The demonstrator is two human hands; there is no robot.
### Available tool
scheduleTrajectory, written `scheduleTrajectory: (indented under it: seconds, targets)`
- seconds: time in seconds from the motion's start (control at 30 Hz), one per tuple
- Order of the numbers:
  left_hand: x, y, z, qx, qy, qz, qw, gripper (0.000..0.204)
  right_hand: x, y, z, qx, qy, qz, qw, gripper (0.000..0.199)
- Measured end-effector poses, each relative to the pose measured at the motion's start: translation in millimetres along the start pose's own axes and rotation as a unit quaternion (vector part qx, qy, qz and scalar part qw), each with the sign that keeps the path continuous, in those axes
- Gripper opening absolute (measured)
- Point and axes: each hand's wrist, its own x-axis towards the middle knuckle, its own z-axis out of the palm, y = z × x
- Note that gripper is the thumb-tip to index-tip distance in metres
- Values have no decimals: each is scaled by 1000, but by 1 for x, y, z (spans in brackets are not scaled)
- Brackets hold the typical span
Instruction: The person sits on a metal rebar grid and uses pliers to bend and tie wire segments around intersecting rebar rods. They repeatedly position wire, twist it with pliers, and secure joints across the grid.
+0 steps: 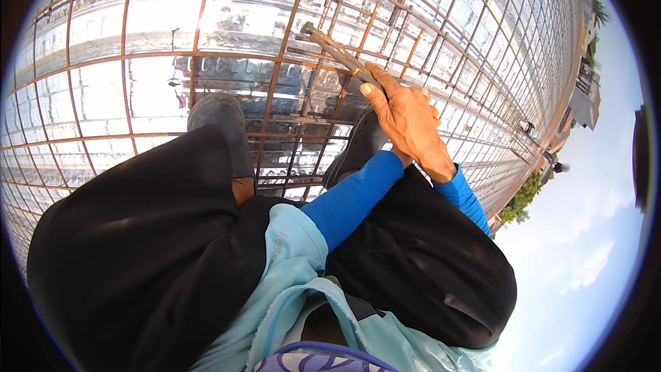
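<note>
My right hand [412, 125] is closed around the rear part of a long, worn metal tool that looks like pincers [337, 52]. The thumb lies along its near side, and the tool's head points up and left, over the crossing reinforcing bars [277, 62]. My left forearm, in a blue sleeve [361, 189], reaches in under the right wrist. The left hand is mostly hidden behind the right one, so its grip does not show. Some fingertips stick out at the far right side of the two hands; whose they are is unclear.
I squat on the bar mesh, my dark shoes [220, 120] between the bars and black-trousered knees [138, 227] on both sides. Shiny metal sheeting [241, 17] lies beneath. At the right are a distant person [527, 126], trees [521, 196] and roofs.
</note>
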Motion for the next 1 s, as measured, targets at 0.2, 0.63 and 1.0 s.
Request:
scheduleTrajectory:
  seconds: [0.2, 0.63, 1.0]
  targets:
    - [-5, -10, 16, 459, -21, 153, 875, 30, -25, 6, 1, 201, 36, 109, 973, 58]
    - [-27, -42, -27, 684, -93, 64, 721, 25, -35, 16, 30, 360, 81, 87, 925, 60]
    - [-18, -38, -13, 655, -41, 73, 751, 18, -28, 10, 33, 292, 102, 2, 951, 51]
